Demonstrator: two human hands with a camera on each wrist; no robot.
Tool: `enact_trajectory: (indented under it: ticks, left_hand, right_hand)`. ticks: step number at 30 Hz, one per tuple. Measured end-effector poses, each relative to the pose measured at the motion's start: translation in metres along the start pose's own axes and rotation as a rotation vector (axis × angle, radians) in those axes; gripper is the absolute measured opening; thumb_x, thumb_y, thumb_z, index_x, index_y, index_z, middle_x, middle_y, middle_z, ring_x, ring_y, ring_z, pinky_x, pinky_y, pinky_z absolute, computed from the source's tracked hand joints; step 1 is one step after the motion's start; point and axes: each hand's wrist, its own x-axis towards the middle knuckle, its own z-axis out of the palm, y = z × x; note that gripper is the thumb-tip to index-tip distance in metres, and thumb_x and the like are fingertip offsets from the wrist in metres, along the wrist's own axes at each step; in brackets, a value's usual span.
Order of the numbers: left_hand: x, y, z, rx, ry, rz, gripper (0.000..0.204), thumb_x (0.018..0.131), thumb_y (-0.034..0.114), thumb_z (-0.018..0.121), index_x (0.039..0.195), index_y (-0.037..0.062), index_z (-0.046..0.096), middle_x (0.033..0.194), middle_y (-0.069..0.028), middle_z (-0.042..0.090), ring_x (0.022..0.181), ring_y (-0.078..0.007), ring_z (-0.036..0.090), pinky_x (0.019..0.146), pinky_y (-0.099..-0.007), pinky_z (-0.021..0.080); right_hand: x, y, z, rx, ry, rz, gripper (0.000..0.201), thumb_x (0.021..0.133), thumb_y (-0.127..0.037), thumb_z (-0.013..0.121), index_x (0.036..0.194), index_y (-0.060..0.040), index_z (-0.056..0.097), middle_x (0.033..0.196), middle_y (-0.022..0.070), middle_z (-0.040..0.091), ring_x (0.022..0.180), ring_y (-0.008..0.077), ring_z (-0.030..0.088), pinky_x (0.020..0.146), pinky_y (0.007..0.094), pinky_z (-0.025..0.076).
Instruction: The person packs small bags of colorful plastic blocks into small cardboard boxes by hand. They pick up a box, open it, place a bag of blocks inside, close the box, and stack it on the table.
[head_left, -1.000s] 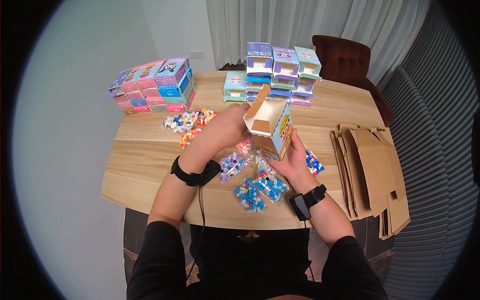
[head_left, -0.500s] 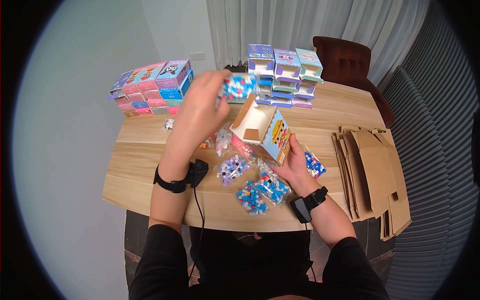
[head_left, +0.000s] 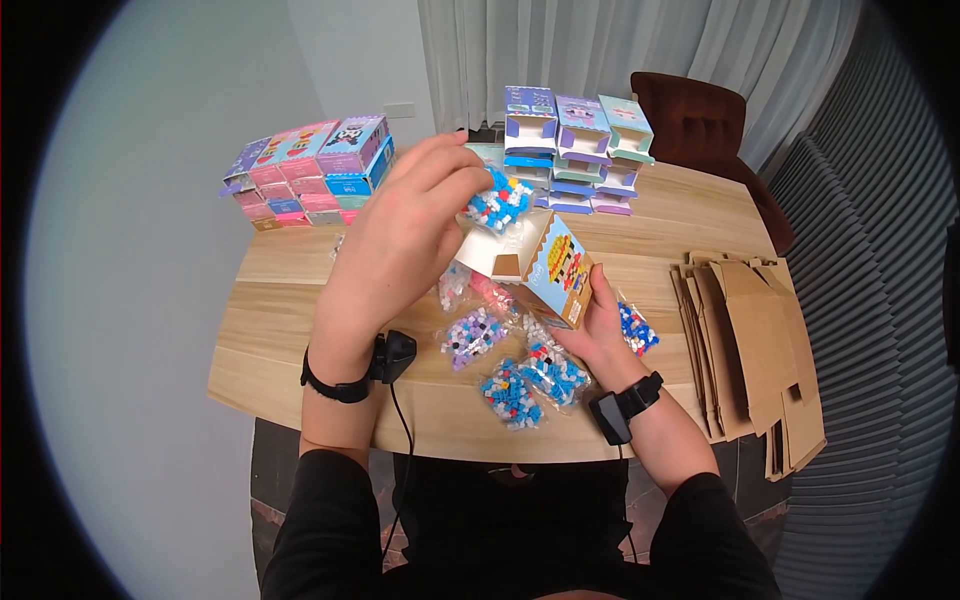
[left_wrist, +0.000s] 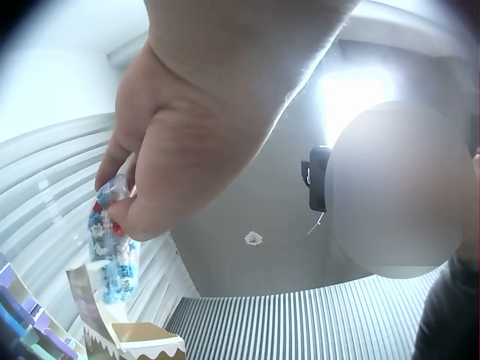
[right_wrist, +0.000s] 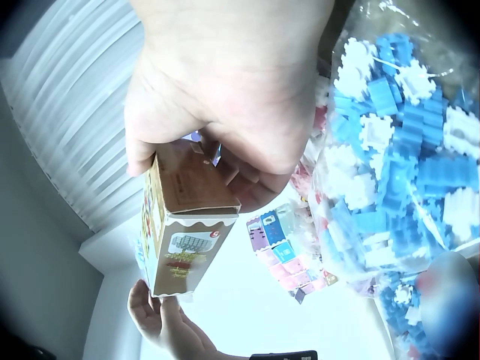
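Note:
My left hand (head_left: 405, 225) pinches a clear bag of blue, white and red building bricks (head_left: 500, 203) just above the mouth of a small cardboard box (head_left: 560, 262). In the left wrist view the bag's (left_wrist: 112, 247) lower end overlaps the box's raised flap (left_wrist: 91, 296). My right hand (head_left: 600, 325) grips the box round its lower part, tilted with the mouth up and toward the left hand. The right wrist view shows the box's base (right_wrist: 187, 184) against the palm, with the fingers partly hidden behind it.
More brick bags (head_left: 510, 392) lie on the table (head_left: 290, 345) below the hands, and a blue one (head_left: 637, 328) right of them. Closed boxes (head_left: 310, 165) are stacked at back left, open-fronted boxes (head_left: 580, 140) at back centre. Flattened cartons (head_left: 745, 350) lie at right.
My left hand has come up from the table with the bag and moved it over the box mouth. My right hand has kept hold of the box, turning it slightly.

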Motion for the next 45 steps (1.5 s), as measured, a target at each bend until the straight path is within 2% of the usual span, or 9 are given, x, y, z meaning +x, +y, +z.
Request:
enact_trajectory:
  ticks: [7,19,22,25,31,37,40,45]
  left_hand:
    - [-0.003,0.000,0.003,-0.034,-0.100,0.020,0.031,0.069,-0.015,0.058,0.097,-0.0004,0.058,0.105,-0.0124,0.060,0.113,-0.0351,0.055,0.091,-0.0434,0.048]
    - [-0.003,0.000,-0.005,0.015,-0.024,-0.029,0.026,0.070,-0.011,0.057,0.095,0.0000,0.058,0.104,-0.0123,0.059,0.111,-0.0327,0.055,0.090,-0.0412,0.048]
    - [-0.004,0.000,-0.003,-0.044,-0.080,0.002,0.026,0.071,-0.010,0.057,0.095,0.0005,0.058,0.103,-0.0119,0.059,0.108,-0.0324,0.055,0.088,-0.0411,0.048]
    - [-0.007,0.002,0.000,-0.073,-0.164,-0.038,0.029,0.071,-0.012,0.056,0.097,0.0011,0.058,0.105,-0.0118,0.060,0.107,-0.0338,0.056,0.088,-0.0413,0.047]
    - [-0.009,0.000,-0.007,-0.073,-0.190,-0.063,0.029,0.070,-0.012,0.056,0.096,0.0010,0.057,0.102,-0.0121,0.059,0.103,-0.0331,0.056,0.085,-0.0404,0.047]
    - [-0.009,0.004,-0.003,-0.077,-0.177,-0.008,0.029,0.070,-0.011,0.056,0.097,0.0010,0.058,0.100,-0.0121,0.059,0.100,-0.0330,0.056,0.083,-0.0400,0.048]
    - [-0.010,0.009,-0.002,-0.114,-0.230,-0.062,0.026,0.071,-0.006,0.059,0.096,0.0011,0.059,0.096,-0.0125,0.059,0.099,-0.0338,0.055,0.085,-0.0406,0.048]
    - [-0.013,0.008,-0.012,-0.085,-0.297,-0.059,0.028,0.072,-0.006,0.058,0.099,0.0009,0.059,0.100,-0.0122,0.059,0.099,-0.0320,0.056,0.082,-0.0397,0.048]
  right_hand:
    - [0.001,-0.001,-0.003,-0.020,0.029,-0.014,0.068,0.094,-0.054,0.050,0.144,-0.0091,0.038,0.144,0.0148,0.047,0.132,0.0342,0.044,0.114,0.0525,0.029]
    - [0.003,-0.001,-0.001,0.008,0.045,0.003,0.064,0.097,-0.051,0.047,0.144,-0.0086,0.038,0.144,0.0146,0.046,0.133,0.0340,0.044,0.114,0.0519,0.029]
    - [0.003,0.000,-0.003,0.030,0.072,0.016,0.063,0.098,-0.052,0.046,0.143,-0.0082,0.040,0.142,0.0142,0.049,0.131,0.0330,0.046,0.114,0.0509,0.030]
    - [0.002,-0.002,0.003,0.040,0.120,0.032,0.062,0.098,-0.052,0.044,0.141,-0.0079,0.042,0.140,0.0139,0.051,0.129,0.0321,0.048,0.113,0.0497,0.031]
    - [0.001,-0.004,0.007,0.032,0.114,0.046,0.061,0.098,-0.053,0.043,0.140,-0.0092,0.044,0.139,0.0131,0.052,0.128,0.0309,0.048,0.112,0.0478,0.033]
    - [0.002,-0.002,0.007,0.017,0.115,0.037,0.060,0.099,-0.053,0.042,0.140,-0.0101,0.044,0.139,0.0124,0.052,0.128,0.0297,0.048,0.111,0.0465,0.034]
    - [0.000,-0.004,0.014,-0.002,0.116,0.034,0.060,0.099,-0.053,0.042,0.140,-0.0104,0.044,0.139,0.0126,0.052,0.128,0.0298,0.049,0.111,0.0466,0.035]
    - [0.001,-0.003,0.011,0.001,0.121,0.042,0.061,0.099,-0.053,0.040,0.141,-0.0089,0.042,0.140,0.0134,0.051,0.129,0.0304,0.049,0.112,0.0483,0.034]
